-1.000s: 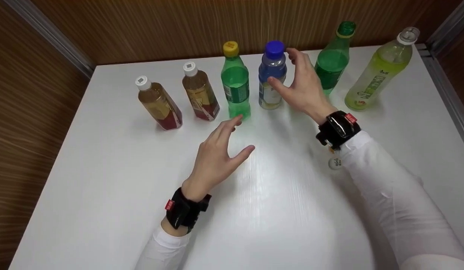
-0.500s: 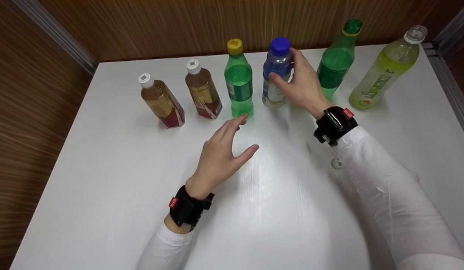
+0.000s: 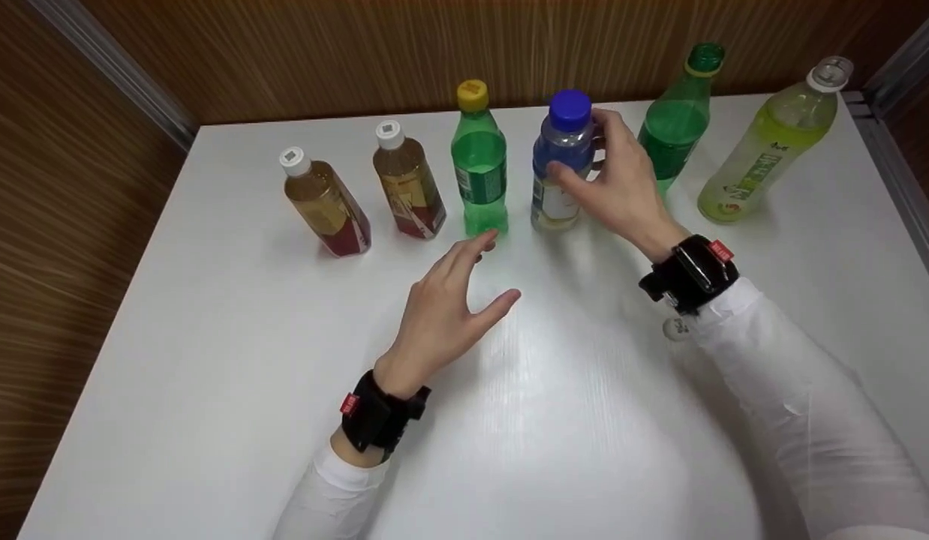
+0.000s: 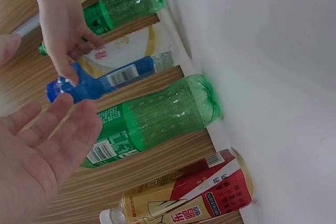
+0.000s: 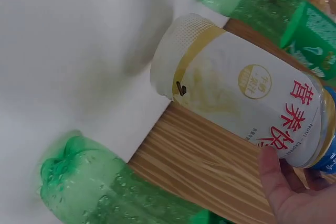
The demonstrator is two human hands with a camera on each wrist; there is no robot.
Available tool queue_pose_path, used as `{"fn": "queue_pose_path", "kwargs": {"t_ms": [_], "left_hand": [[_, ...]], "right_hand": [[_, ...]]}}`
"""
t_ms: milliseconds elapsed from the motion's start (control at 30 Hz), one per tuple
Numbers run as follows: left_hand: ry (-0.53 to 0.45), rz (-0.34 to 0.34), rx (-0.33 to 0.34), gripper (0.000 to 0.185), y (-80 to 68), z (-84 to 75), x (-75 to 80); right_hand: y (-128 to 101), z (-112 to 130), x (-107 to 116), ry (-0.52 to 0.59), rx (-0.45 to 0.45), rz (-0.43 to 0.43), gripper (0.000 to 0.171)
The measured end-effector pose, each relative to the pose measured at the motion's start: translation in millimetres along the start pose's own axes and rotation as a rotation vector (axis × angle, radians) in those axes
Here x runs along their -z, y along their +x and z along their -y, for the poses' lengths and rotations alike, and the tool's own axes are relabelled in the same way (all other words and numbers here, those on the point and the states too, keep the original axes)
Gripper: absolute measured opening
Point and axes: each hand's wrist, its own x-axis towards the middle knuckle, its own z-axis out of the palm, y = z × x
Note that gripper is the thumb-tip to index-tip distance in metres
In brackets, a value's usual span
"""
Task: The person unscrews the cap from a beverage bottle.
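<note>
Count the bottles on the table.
6, in a row along the back of the white table: two tea bottles at left, yellow-capped green bottle, blue-capped bottle gripped by the right hand, green-capped bottle, lime drink bottle. None looks hidden.

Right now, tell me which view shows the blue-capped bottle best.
The head view: the blue-capped bottle stands whole, cap to base, with the right hand gripping its upper part. The left wrist view shows it partly behind fingers; the right wrist view shows only its white label and base.

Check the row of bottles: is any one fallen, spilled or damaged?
Nothing stands out. All six plastic bottles stand upright and capped on the white table; the right hand grips the blue-capped bottle, with no spill visible.
</note>
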Motion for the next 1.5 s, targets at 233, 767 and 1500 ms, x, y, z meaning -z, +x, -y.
{"fn": "queue_pose_path", "kwargs": {"t_ms": [233,767,1500], "left_hand": [[-0.015,0.009,0.017,0.071,0.8,-3.2,-1.2],[-0.071,0.081,0.062,0.094,5.8,-13.2,-9.7],[-0.129,0.135,-0.001,0.102,-0.9,-19.8,-21.0]], "right_hand": [[-37,15,8,0.043,0.068,-0.022,0.07],[-106,31,10,0.256,0.152,-0.061,0.066],[-143,33,-2,0.373,0.17,0.004,0.065]]}}
